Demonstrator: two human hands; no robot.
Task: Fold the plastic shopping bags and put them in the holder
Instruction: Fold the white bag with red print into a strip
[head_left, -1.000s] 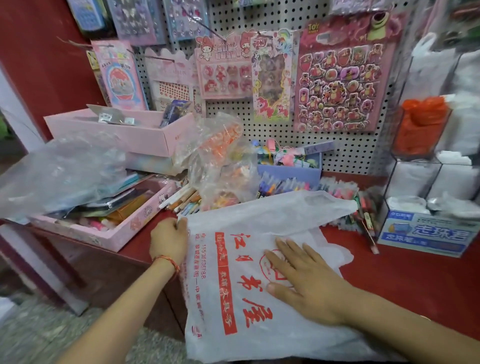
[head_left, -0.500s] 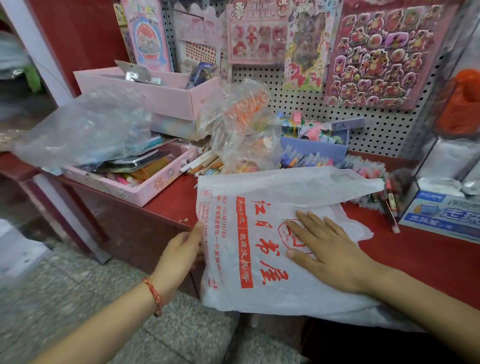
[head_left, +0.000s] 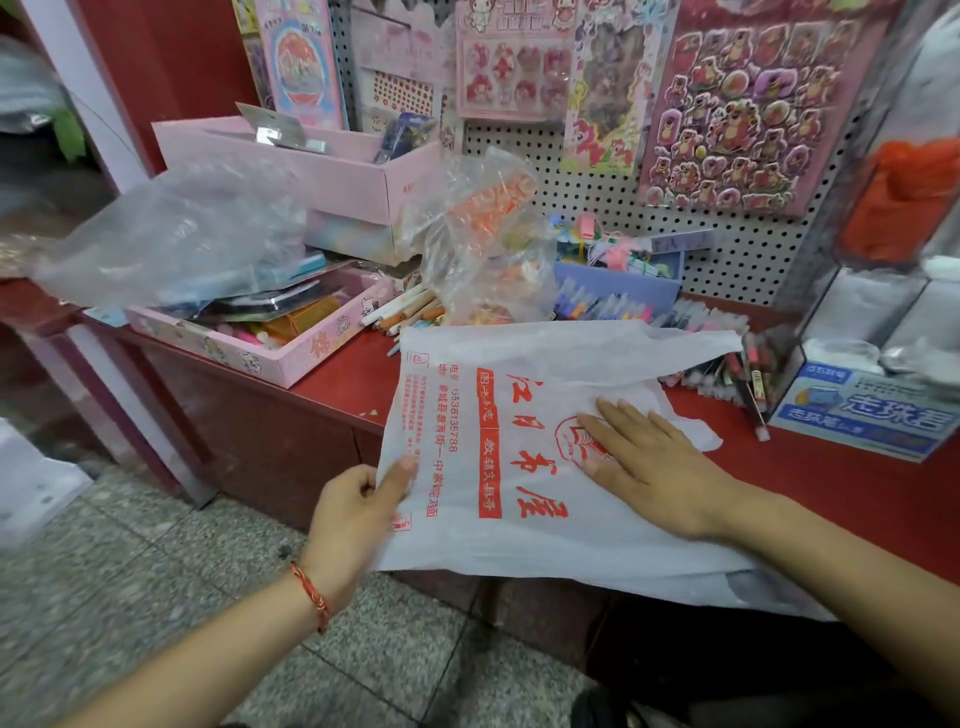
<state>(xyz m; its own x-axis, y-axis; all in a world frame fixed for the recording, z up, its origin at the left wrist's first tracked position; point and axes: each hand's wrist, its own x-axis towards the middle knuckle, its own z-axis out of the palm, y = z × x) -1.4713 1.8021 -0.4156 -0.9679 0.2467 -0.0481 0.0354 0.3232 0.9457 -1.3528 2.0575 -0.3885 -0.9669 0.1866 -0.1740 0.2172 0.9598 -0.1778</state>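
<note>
A white plastic shopping bag (head_left: 519, 530) with red print lies flat on the red counter (head_left: 841, 493), its near part hanging over the front edge. My left hand (head_left: 358, 506) pinches the bag's left edge, thumb on top, below the counter's front edge. My right hand (head_left: 654, 462) lies flat with straight fingers on the bag's middle, pressing it down. At the far right stands a clear compartment holder (head_left: 883, 306) with white bags in its cells and an orange bag (head_left: 904, 197) in an upper cell.
Pink boxes (head_left: 317, 171) of stationery and a clear plastic bag (head_left: 171, 239) fill the counter's left. A crumpled clear bag (head_left: 483, 244), pens (head_left: 613, 306) and a blue box sit behind the white bag. A blue-and-white carton (head_left: 862, 410) stands at right. Sticker sheets hang on the pegboard.
My left hand slid down the bag's left edge from the far corner to below the counter edge and now pinches it. My right hand stayed flat on the bag.
</note>
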